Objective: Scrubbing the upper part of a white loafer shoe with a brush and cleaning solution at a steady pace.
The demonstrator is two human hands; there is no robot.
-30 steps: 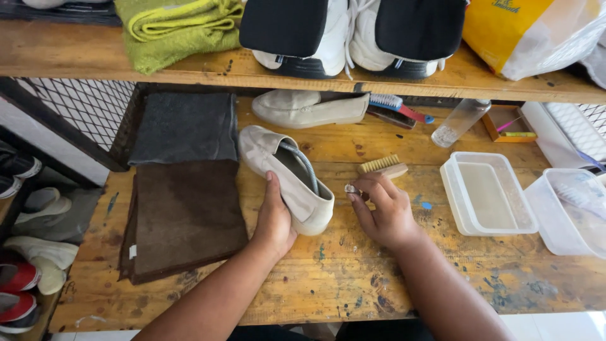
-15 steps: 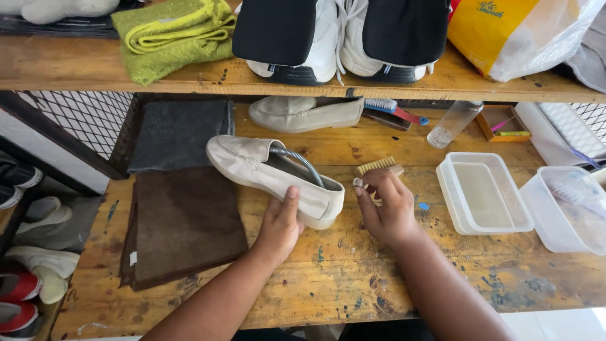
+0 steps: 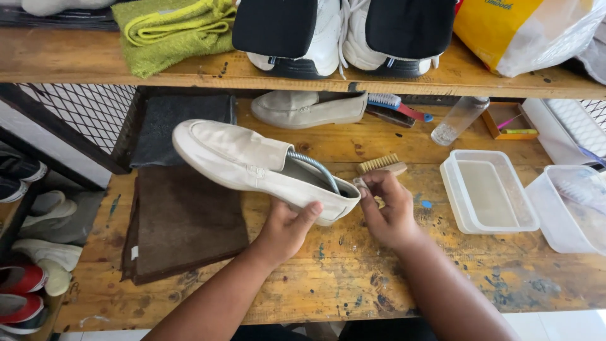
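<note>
Beige suede, that's the shoe [image 3: 252,161], a slip-on with a pale sole and a grey metal spring stretcher [image 3: 315,167] curving out of the opening. It's lifted off the wooden bench [image 3: 353,278], toe pointing left over the brown cloth [image 3: 183,221]. The left hand [image 3: 287,227] has its fingers wrapped under the heel, gripping it. The right hand [image 3: 388,205] pinches something small at the heel; a wooden brush [image 3: 382,165] lies just behind.
</note>
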